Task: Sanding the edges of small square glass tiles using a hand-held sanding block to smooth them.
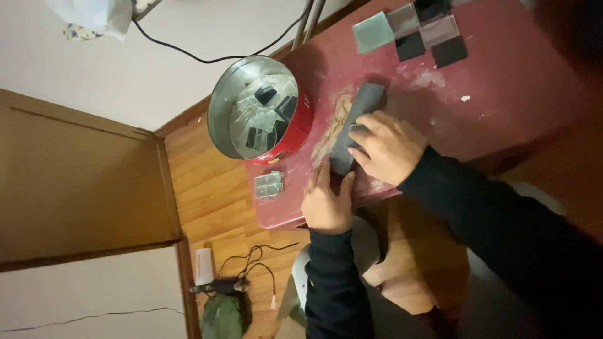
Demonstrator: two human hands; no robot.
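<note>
Red table [515, 81], top worn and scuffed with pale patches: bears a long grey block [355, 122] near its middle, a round red tin [260, 110] at one edge holding clear and dark glass pieces, a cluster of square glass tiles [411, 30] in clear, grey and black at the far end, and a small stack of clear glass pieces [269, 185] just beside the tin. Both hands rest on the top at the grey block, the left hand [326, 201] at its near end and the right hand [388, 147] laid over it. Wooden floor [213, 194] beneath: bears a black cable [254, 258], a white cylindrical object [203, 267] and a dark green rounded item [223, 316].
</note>
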